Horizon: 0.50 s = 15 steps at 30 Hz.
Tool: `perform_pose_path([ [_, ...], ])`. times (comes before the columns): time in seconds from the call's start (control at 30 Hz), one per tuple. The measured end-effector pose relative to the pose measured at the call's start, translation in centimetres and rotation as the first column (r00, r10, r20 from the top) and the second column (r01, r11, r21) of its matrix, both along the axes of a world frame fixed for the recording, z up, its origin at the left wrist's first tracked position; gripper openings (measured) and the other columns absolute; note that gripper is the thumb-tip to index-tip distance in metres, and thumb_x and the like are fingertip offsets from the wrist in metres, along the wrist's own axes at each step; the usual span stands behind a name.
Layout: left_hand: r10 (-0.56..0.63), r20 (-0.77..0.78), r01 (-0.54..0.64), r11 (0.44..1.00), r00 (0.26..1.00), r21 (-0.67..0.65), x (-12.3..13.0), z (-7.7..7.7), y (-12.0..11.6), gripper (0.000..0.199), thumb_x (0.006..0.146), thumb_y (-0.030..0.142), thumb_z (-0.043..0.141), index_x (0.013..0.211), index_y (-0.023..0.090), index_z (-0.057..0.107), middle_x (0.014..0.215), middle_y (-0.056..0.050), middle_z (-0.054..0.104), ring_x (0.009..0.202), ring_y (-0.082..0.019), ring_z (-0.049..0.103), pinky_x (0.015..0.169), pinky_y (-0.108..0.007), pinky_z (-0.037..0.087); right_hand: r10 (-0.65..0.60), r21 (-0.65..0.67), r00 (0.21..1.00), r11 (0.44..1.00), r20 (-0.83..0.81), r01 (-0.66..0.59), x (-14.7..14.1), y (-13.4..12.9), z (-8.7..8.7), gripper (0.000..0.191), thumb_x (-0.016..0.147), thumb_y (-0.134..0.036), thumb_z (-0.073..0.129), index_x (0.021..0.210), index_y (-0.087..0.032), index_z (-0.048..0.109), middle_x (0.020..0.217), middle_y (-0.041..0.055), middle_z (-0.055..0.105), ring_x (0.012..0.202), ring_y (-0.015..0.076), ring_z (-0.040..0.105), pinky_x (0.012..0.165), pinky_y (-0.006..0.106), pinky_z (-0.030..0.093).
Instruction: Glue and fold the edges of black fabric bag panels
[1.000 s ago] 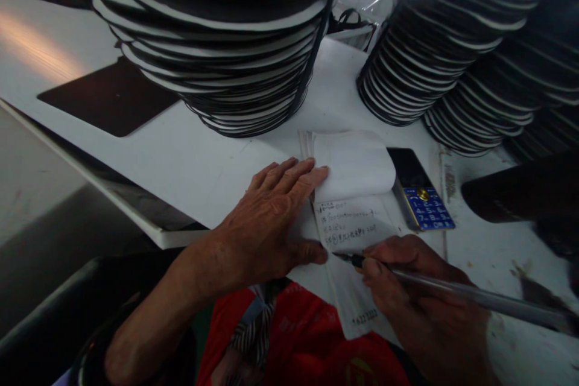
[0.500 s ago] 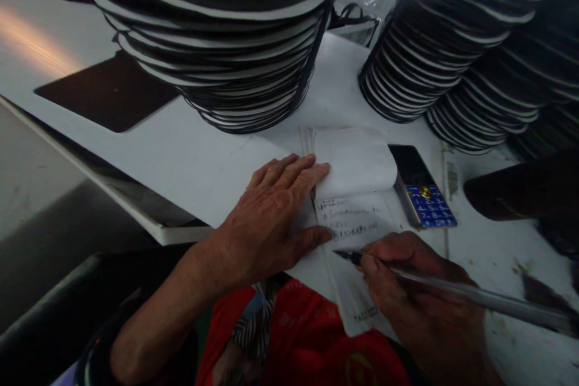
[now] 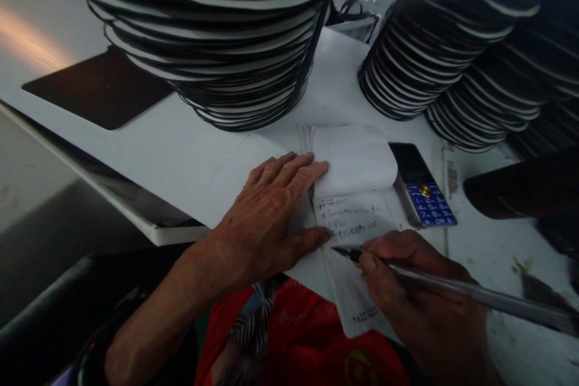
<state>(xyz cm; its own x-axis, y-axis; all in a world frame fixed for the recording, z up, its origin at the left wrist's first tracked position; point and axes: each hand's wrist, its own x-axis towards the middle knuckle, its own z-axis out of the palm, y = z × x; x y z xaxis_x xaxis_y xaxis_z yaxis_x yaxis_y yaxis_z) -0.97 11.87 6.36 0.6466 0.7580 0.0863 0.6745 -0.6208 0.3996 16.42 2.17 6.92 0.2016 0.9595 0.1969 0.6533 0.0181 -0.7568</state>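
Note:
An open notebook (image 3: 355,160) lies on the white table (image 3: 199,160), its upper page turned back and handwritten lines on the page below. Flat across its left edge rests my left hand (image 3: 271,217), fingers stretched out and thumb on the written page. My right hand (image 3: 416,295) grips a pen (image 3: 434,283) between thumb and fingers. The pen's tip is at the page, just under the last written line; whether it touches the paper I cannot tell. A keypad mobile phone (image 3: 423,187) lies right of the notebook, close to my right hand.
Tall stacks of dark, light-edged round pieces (image 3: 217,42) stand behind the notebook, with more stacks (image 3: 420,54) at the right. A dark flat sheet (image 3: 102,87) lies at the left. A dark cylinder (image 3: 520,187) is beyond the phone. The table's edge (image 3: 90,175) runs along the left.
The view has shifted very slightly. Both hands, the pen and the notebook keep nearly the same places.

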Motion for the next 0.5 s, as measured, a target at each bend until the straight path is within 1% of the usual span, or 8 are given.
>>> perform_pose_path([
  [0.07, 0.001, -0.003, -0.001, 1.000, 1.000, -0.004, -0.01, -0.02, -0.02, 0.076, 0.078, 0.049, 0.059, 0.140, 0.020, 0.027, 0.148, -0.009, 0.030, 0.137, -0.024, 0.022, 0.112, -0.044, 0.019, -0.012, -0.003, 1.000, 1.000, -0.010, 0.012, 0.00, -0.04, -0.03, 0.013, 0.077, -0.032, 0.057, 0.068, -0.023, 0.055, 0.051, -0.0061, 0.055, 0.042, 0.0075, 0.049, 0.035, 0.015, 0.035],
  [0.23, 0.000, 0.002, 0.000, 1.000, 1.000, -0.003, -0.05, 0.05, 0.02, 0.076, 0.078, 0.050, 0.058, 0.140, 0.020, 0.027, 0.148, -0.008, 0.030, 0.136, -0.024, 0.023, 0.112, -0.043, 0.019, -0.016, -0.003, 0.996, 1.000, -0.089, 0.016, 0.13, -0.17, -0.18, 0.014, 0.076, -0.033, 0.060, 0.069, -0.023, 0.053, 0.053, -0.0047, 0.056, 0.042, 0.0086, 0.049, 0.039, 0.017, 0.040],
  [0.4, 0.000, 0.004, 0.000, 1.000, 1.000, 0.000, -0.01, 0.01, 0.11, 0.076, 0.078, 0.049, 0.058, 0.140, 0.020, 0.026, 0.148, -0.008, 0.030, 0.137, -0.024, 0.023, 0.112, -0.043, 0.019, -0.007, -0.011, 0.990, 1.000, -0.141, 0.005, 0.04, -0.21, -0.34, 0.012, 0.076, -0.031, 0.060, 0.068, -0.024, 0.054, 0.054, -0.0035, 0.058, 0.043, 0.0112, 0.054, 0.041, 0.019, 0.044],
  [0.5, 0.004, 0.001, -0.004, 1.000, 1.000, -0.003, 0.02, -0.07, 0.10, 0.076, 0.078, 0.049, 0.058, 0.140, 0.020, 0.026, 0.148, -0.008, 0.030, 0.137, -0.024, 0.022, 0.112, -0.044, 0.019, -0.037, -0.015, 0.994, 0.999, -0.107, 0.036, 0.05, -0.23, -0.48, 0.010, 0.073, -0.029, 0.061, 0.068, -0.023, 0.055, 0.053, -0.0035, 0.057, 0.041, 0.0103, 0.051, 0.036, 0.018, 0.039],
])
